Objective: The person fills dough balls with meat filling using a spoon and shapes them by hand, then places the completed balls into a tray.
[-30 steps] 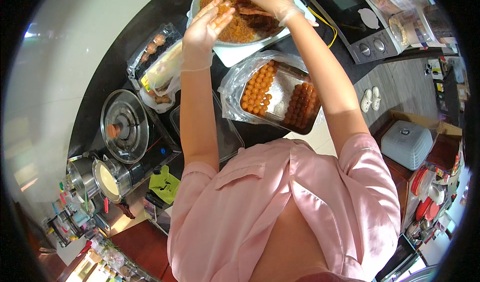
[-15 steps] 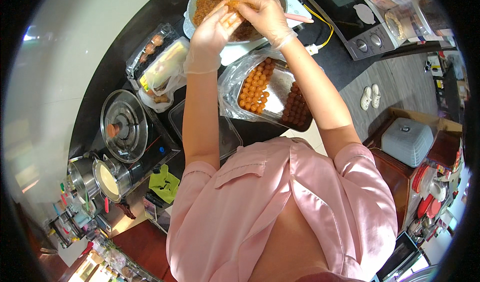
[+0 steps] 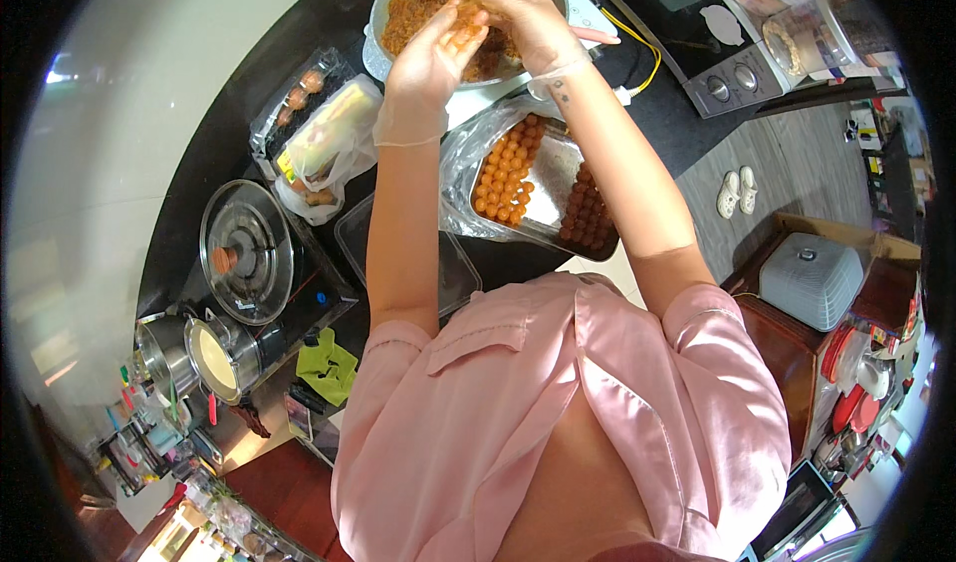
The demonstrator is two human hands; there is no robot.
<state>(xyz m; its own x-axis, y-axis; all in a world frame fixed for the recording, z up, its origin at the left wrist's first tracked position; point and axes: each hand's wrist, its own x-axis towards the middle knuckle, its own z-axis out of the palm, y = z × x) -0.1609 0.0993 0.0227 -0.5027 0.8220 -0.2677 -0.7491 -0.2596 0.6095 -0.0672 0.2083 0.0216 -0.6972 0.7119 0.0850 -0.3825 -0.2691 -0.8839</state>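
Observation:
My left hand (image 3: 430, 56) and my right hand (image 3: 530, 26) wear clear plastic gloves and meet over a grey pan (image 3: 376, 54). Cupped between their palms is a small lump of orange-brown paste (image 3: 468, 16), partly hidden by my fingers. The left palm is turned upward, and the right fingers arch over it. In the pan lies more crumbly orange-brown paste (image 3: 410, 14). Nearer to me, a metal tray (image 3: 546, 192) carries rows of glossy orange balls (image 3: 510, 169) on its left side and darker balls (image 3: 588, 214) under my right forearm.
A plastic bag (image 3: 463, 179) wraps the tray's left edge. Left of my arm lie an egg carton (image 3: 304, 94), a bagged package (image 3: 334, 129) and a glass lid (image 3: 247, 253). A pot (image 3: 214, 358) stands farther left. At right are a yellow cable (image 3: 647, 69) and a microwave (image 3: 732, 84).
My right hand has shifted slightly and its fingers have lifted and straightened over the left palm. The left hand has moved a little lower and to the right. The tray stays in place.

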